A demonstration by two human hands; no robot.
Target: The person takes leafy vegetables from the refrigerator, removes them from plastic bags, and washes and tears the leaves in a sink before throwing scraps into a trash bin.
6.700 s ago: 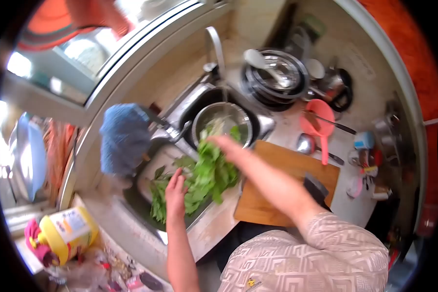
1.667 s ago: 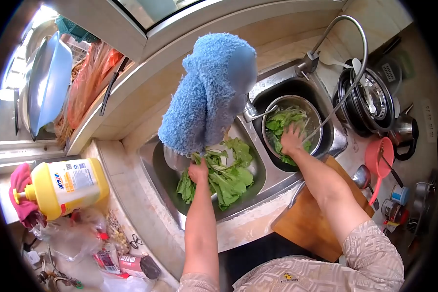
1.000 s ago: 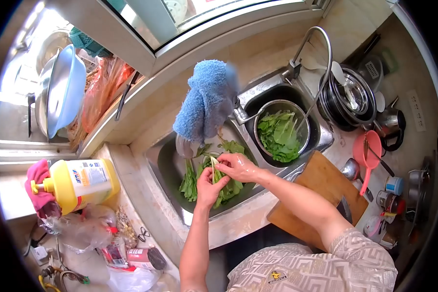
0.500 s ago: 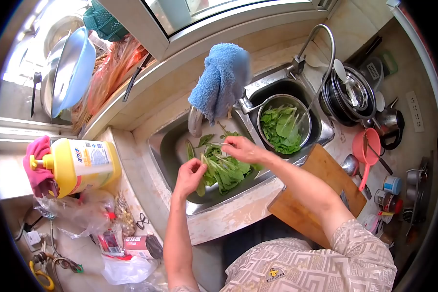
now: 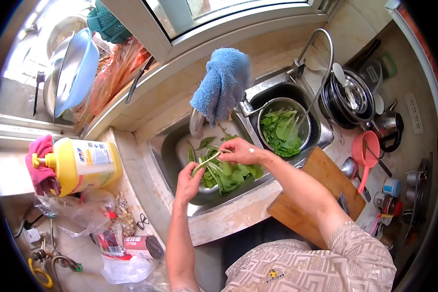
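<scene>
Over the left sink basin (image 5: 168, 141), my left hand (image 5: 189, 181) pinches the pale stems of some leafy greens (image 5: 228, 177). My right hand (image 5: 241, 152) grips the same stems a little further right, so they stretch between both hands. Broad green leaves hang below my fingers into the basin. A few loose leaves (image 5: 206, 142) lie on the basin floor behind my hands. In the right basin a round metal pot (image 5: 308, 127) holds more greens (image 5: 281, 130). A blue towel (image 5: 219, 82) drapes over the faucet above the left basin.
A wooden cutting board (image 5: 321, 190) lies at the counter's front right. Beyond it are a pink strainer (image 5: 364, 151), a ladle (image 5: 348, 168) and stacked metal bowls (image 5: 343, 100). A yellow pump bottle (image 5: 90, 165) stands at left. A curved tap (image 5: 332, 46) arches over the right basin.
Pale stems now show stretched between my hands. My right hand has shifted slightly, and my left hand has moved a little lower and left.
</scene>
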